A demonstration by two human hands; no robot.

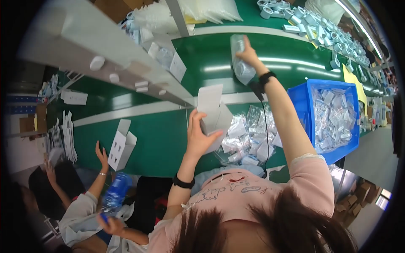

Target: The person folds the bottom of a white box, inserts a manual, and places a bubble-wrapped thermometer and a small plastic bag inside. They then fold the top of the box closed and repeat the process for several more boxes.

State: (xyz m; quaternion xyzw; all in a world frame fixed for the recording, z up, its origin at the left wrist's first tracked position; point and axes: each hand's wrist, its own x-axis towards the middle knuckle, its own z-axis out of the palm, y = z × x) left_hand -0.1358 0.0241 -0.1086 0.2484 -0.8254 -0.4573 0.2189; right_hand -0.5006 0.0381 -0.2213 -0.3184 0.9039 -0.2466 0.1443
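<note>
My left hand (197,131) is wrapped around the near side of a white cardboard box (218,116) with its top flap raised, standing at the bench's middle. Farther out, over the green belt, my right hand (249,54) grips a clear plastic bag (241,67) with a pale item inside, hard to make out. A heap of small clear packets (251,137) lies just right of the box, below my right forearm. A dark cable hangs down near my right wrist.
A blue bin (300,114) full of small packets stands to the right. Pale blue devices (316,25) are heaped on the far shelf. A grey metal post (139,63) slants in from the left. At left, a co-worker holds a blue bottle (116,192) beside another white box (122,147).
</note>
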